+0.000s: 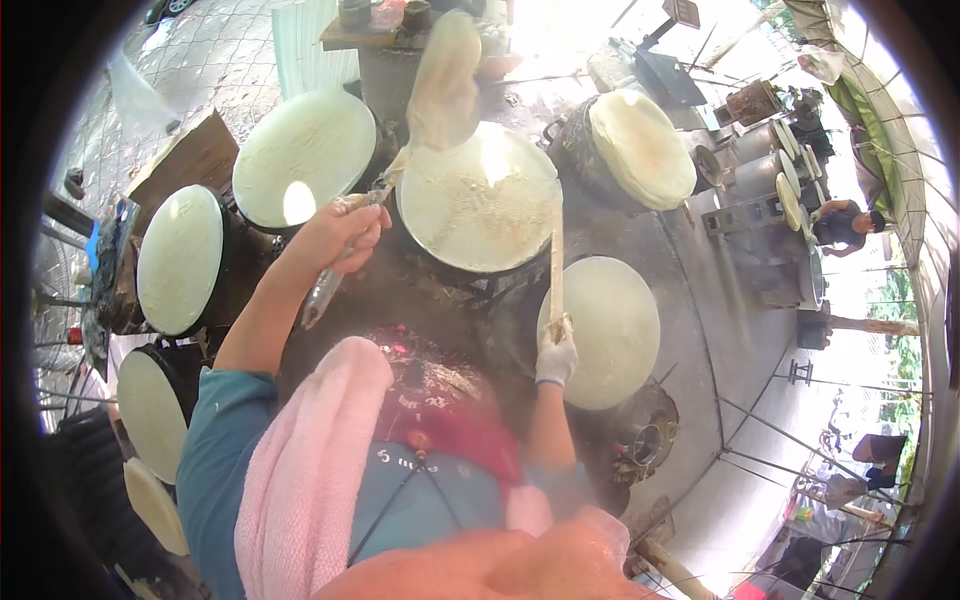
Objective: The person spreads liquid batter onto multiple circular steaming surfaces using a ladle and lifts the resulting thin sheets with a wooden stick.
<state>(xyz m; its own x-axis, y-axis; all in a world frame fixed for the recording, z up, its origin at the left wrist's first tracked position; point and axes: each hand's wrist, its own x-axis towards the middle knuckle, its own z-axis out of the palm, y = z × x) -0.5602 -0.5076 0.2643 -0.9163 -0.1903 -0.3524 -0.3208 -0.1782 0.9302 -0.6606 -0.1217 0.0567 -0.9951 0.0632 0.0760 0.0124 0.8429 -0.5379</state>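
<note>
My bare left hand point(350, 235) is closed around a plastic-wrapped handle point(322, 296). From the handle's far end rises a pale beige, motion-blurred head point(443, 85), over the rim of the middle round pan point(478, 205). That pan carries a pale, grainy, floury-looking layer. My right hand point(557, 358), in a white glove, grips a long flat wooden stick point(557, 255). The stick points away from me, its far end at the middle pan's right rim. Under the stick and to its right lies another pan with a smooth pale round sheet point(612, 330).
More pans with pale rounds stand left, such as one far left point(305, 155) and one nearer point(180, 262). A stack of flatbreads point(642, 150) sits on a drum at far right. A person point(842, 228) is beyond several pots. A metal pot point(645, 445) sits low right.
</note>
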